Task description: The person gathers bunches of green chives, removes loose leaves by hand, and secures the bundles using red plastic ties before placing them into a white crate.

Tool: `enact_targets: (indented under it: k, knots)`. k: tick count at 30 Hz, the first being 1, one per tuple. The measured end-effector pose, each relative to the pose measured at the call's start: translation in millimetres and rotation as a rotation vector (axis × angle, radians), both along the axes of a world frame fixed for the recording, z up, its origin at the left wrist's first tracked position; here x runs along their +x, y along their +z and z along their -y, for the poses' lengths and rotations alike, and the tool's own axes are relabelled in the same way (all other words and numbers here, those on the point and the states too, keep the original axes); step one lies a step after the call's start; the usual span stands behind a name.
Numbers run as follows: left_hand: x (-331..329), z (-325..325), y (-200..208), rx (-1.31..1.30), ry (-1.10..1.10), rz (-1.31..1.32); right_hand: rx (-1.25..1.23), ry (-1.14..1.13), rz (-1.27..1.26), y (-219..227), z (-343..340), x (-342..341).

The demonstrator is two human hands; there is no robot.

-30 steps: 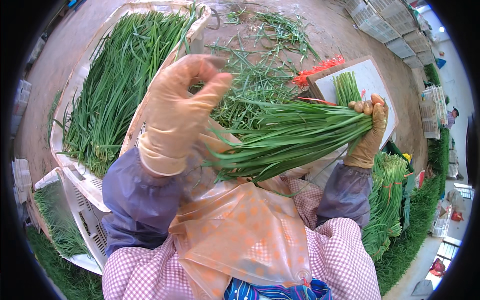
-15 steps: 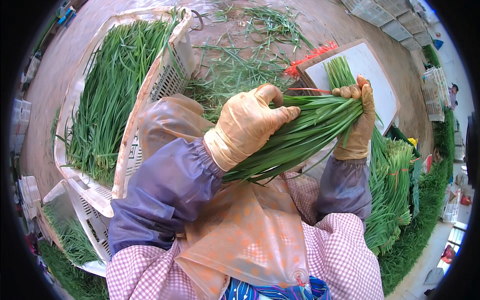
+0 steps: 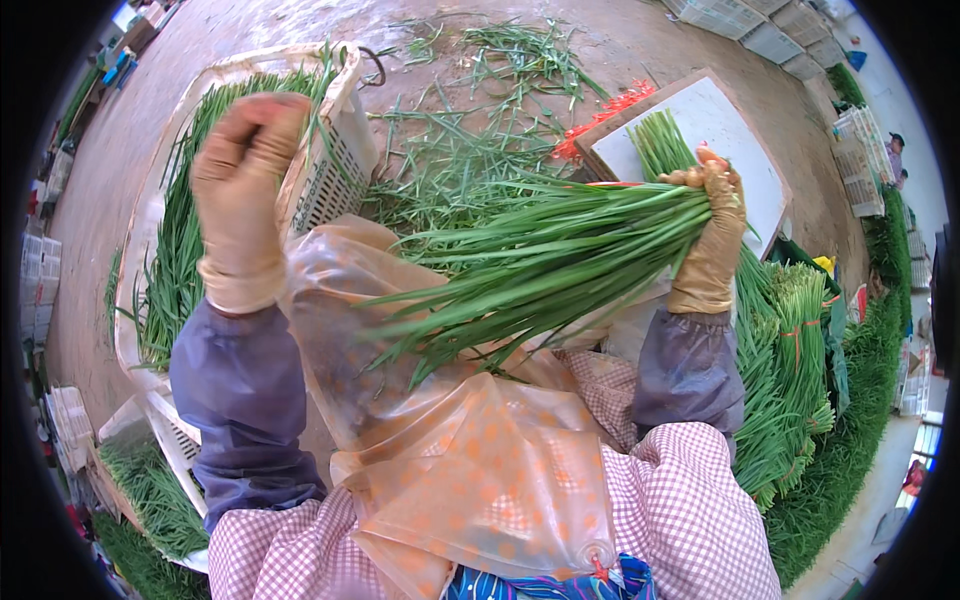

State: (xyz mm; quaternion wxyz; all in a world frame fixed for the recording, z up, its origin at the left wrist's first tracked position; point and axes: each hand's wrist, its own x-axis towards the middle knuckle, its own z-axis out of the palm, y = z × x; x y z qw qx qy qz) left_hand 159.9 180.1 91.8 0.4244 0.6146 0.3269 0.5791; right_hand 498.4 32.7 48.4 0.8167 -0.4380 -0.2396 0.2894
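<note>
My right hand (image 3: pixel 712 235), in a tan glove, is closed round a bunch of garlic chives (image 3: pixel 560 255). The cut ends point up and away over a white board (image 3: pixel 745 150), while the long green leaves fan out leftward above my lap. A thin red strip lies along the bunch beside my fingers. My left hand (image 3: pixel 245 190), gloved too and slightly blurred, is raised over the white crate (image 3: pixel 340 160) on the left. Its fingers are curled in against the thumb; whether anything small sits between them is hidden. Chives (image 3: pixel 195 235) fill that crate.
Loose leaves (image 3: pixel 455 165) litter the floor ahead. Red ties (image 3: pixel 615 115) lie at the board's left edge. Tied chive bundles (image 3: pixel 800 330) are stacked at my right. Another container of chives (image 3: pixel 150 490) stands at lower left. White crates (image 3: pixel 740 25) line the far right.
My left hand has left the bunch and swung up and left over the crate. The leaves now spread loose. My right hand keeps its grip, almost unmoved.
</note>
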Motion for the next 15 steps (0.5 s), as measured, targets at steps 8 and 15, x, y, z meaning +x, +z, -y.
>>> enact_targets:
  k: [8, 15]
  knots:
    - [55, -15, -14, 0.167, -0.520, -1.112, -0.172, 0.038, 0.130, 7, -5, -33]
    - [141, 89, -33, 0.161, -0.655, -0.519, -0.053, 0.021, 0.159, 2, -19, -85]
